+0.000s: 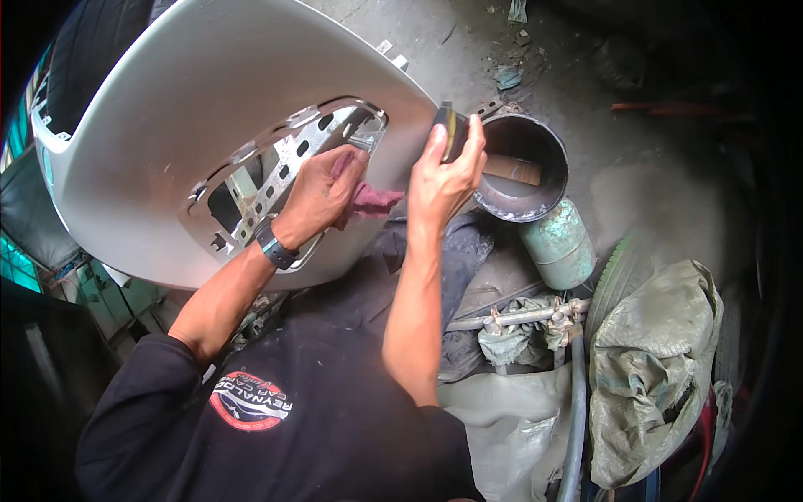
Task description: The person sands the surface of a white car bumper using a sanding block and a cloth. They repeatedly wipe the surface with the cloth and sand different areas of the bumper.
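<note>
A bunched maroon cloth [374, 202] is gripped in my left hand [322, 194], which wears a dark watch and sits over the opening of a large silver-grey car body panel, likely a bumper [242, 75]. My right hand [443, 180] is closed around a dark block with a yellowish stripe [452, 132], probably a sanding block. It is held up at the panel's right edge; whether it touches the panel I cannot tell. Beside that hand stands a dark round bucket [552, 138] with a brown rectangular piece [512, 169] inside.
A perforated metal strip [266, 194] shows through the panel's opening. Right of me lie a weathered green cylinder [560, 243], a metal pipe frame [535, 315], a tyre [615, 280] and a crumpled greenish sack [657, 368]. Scraps litter the concrete floor [452, 42].
</note>
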The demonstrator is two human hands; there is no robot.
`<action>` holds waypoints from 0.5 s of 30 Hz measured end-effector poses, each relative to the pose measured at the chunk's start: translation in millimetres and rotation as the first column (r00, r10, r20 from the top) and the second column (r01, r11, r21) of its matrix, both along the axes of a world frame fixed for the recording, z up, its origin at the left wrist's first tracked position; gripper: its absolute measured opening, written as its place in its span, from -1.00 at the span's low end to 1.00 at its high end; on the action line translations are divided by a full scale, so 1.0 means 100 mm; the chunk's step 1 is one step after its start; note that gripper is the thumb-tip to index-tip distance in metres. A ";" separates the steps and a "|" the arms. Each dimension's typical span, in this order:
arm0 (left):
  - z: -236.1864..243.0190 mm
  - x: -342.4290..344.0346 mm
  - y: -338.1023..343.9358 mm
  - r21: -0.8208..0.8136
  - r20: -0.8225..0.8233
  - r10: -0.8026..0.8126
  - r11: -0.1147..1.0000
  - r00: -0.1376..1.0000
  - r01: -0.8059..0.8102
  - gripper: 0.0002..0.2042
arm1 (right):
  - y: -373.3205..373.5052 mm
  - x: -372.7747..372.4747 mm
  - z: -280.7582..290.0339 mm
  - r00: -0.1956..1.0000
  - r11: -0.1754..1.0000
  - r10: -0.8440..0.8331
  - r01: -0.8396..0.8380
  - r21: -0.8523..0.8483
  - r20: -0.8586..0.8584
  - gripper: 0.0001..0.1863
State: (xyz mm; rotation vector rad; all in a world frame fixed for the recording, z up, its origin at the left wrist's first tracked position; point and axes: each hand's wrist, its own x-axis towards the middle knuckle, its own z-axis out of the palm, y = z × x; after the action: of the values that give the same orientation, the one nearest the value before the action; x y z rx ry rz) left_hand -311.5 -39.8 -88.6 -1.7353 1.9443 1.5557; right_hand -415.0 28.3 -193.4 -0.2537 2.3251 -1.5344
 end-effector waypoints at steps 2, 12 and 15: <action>0.00 -0.01 -0.01 -0.037 0.029 -0.019 0.999 0.999 0.020 -0.67 | 0.01 -0.03 -0.01 0.999 1.000 0.013 -0.014 -0.006 -0.031 -0.45; -0.04 0.06 -0.02 -0.075 -0.007 -0.056 0.996 0.998 0.055 -0.68 | 0.06 0.14 0.13 0.999 0.997 0.008 -0.011 -0.083 -0.031 -0.49; 0.01 0.04 0.00 -0.007 0.015 -0.015 1.000 1.000 0.015 -0.67 | 0.05 0.13 0.14 0.999 0.997 0.017 -0.020 -0.071 -0.048 -0.47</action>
State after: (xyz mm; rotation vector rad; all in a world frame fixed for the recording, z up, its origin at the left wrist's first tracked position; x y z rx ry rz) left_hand -307.5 -40.0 -87.4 -1.7265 1.9529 1.5282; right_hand -401.7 33.8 -179.5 -0.3314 2.2993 -1.6215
